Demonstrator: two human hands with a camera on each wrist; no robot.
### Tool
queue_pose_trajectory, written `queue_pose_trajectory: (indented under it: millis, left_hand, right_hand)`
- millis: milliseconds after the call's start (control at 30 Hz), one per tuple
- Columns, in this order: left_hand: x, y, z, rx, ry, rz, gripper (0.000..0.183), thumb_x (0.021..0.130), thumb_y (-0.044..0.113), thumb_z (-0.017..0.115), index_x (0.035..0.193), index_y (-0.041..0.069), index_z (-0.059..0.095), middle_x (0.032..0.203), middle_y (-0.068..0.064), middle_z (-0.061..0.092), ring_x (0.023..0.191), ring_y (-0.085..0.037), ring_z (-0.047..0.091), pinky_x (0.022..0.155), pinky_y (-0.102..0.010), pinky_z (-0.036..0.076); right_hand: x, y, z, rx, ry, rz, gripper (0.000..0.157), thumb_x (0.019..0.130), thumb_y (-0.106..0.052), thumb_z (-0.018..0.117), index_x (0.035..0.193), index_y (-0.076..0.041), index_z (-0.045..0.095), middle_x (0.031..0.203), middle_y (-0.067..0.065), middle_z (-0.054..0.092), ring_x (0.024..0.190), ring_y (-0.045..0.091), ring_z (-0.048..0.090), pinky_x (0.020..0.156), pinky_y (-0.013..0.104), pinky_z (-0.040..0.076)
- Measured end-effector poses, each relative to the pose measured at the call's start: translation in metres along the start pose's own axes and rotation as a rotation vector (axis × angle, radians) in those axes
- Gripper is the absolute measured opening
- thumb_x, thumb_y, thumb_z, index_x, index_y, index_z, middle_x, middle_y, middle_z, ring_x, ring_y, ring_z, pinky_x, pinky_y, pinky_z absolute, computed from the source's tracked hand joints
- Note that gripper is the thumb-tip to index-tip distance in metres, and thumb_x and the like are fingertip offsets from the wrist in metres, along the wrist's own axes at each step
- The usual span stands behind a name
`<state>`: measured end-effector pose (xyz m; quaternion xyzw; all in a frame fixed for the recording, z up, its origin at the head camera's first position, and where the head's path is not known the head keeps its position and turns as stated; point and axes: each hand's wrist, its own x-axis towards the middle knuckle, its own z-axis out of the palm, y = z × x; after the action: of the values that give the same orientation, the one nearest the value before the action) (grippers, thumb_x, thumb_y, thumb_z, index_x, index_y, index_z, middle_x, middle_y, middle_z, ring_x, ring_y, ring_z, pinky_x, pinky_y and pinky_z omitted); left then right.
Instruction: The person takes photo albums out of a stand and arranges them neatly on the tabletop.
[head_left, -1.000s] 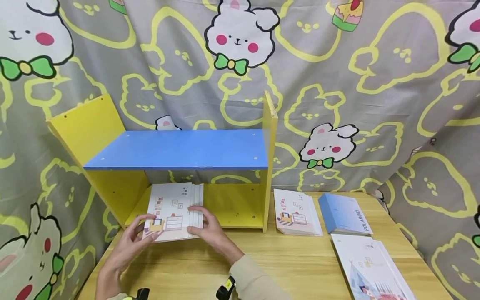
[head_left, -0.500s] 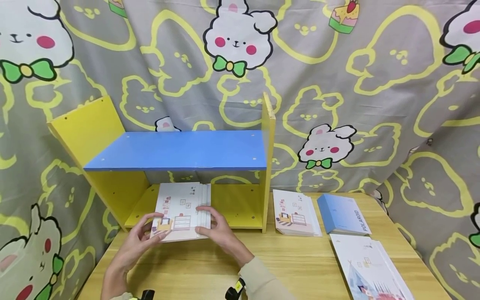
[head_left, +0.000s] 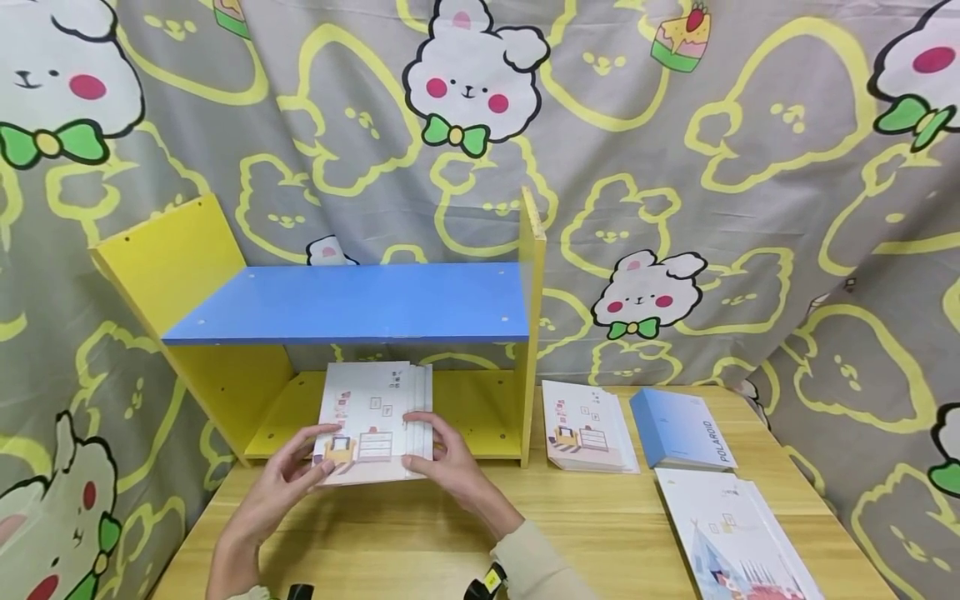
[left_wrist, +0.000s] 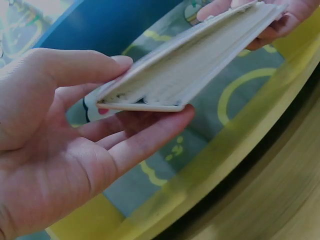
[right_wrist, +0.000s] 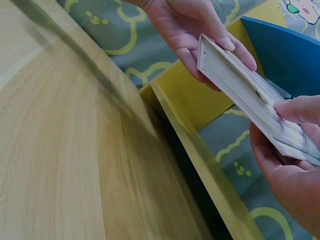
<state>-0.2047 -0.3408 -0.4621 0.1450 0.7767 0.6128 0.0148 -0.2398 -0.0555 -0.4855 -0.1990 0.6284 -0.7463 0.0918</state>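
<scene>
In the head view, a white book (head_left: 363, 417) with a printed room drawing on its cover is held in front of the shelf's lower compartment. My left hand (head_left: 277, 479) grips its left edge, thumb on the cover and fingers underneath. The opposite edge, where the pages fan out in steps, is pinched by my right hand (head_left: 457, 475). The left wrist view shows the spine end of the book (left_wrist: 150, 85) between thumb and fingers of my left hand (left_wrist: 65, 145). In the right wrist view, my right hand (right_wrist: 295, 185) holds the book (right_wrist: 245, 95) from both faces.
A yellow shelf unit with a blue board (head_left: 360, 304) stands behind the hands. Right of it on the wooden table (head_left: 600, 533) lie a similar white book (head_left: 588, 425), a blue POLAROID book (head_left: 686, 429) and another white book (head_left: 738, 533). A patterned curtain (head_left: 585, 200) hangs behind.
Both hands have moved to the right with the book, which stays in front of the lower compartment. Their hold looks the same. The other books have not been moved.
</scene>
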Motion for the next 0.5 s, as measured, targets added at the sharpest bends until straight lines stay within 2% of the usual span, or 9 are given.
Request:
queue_pose_trajectory:
  millis: [133, 333, 500]
  left_hand:
    - [0.001, 0.006, 0.003, 0.004, -0.035, 0.038, 0.052, 0.104, 0.007, 0.059, 0.153, 0.009, 0.043, 0.137, -0.013, 0.054, 0.101, -0.027, 0.068, 0.081, -0.041, 0.062]
    - [0.003, 0.011, 0.008, 0.006, -0.045, 0.061, 0.054, 0.102, 0.004, 0.061, 0.153, 0.009, 0.043, 0.14, -0.009, 0.053, 0.098, -0.029, 0.069, 0.079, -0.041, 0.063]
    - [0.003, 0.013, 0.013, 0.016, -0.055, 0.064, 0.054, 0.1, 0.004, 0.064, 0.151, 0.009, 0.045, 0.142, -0.016, 0.05, 0.098, -0.03, 0.069, 0.078, -0.038, 0.063]
  right_hand:
    - [-0.003, -0.003, -0.005, -0.011, -0.009, -0.027, 0.059, 0.09, 0.007, 0.071, 0.142, -0.015, 0.056, 0.127, 0.015, 0.057, 0.101, 0.026, 0.069, 0.08, 0.034, 0.062]
    - [-0.01, -0.008, -0.011, -0.015, -0.011, -0.039, 0.058, 0.09, 0.005, 0.072, 0.141, -0.018, 0.057, 0.13, 0.014, 0.057, 0.103, 0.027, 0.069, 0.081, 0.035, 0.062]
    - [-0.017, -0.012, -0.015, -0.03, -0.005, -0.037, 0.059, 0.089, 0.005, 0.073, 0.142, -0.019, 0.058, 0.132, 0.015, 0.055, 0.104, 0.028, 0.068, 0.081, 0.036, 0.062]
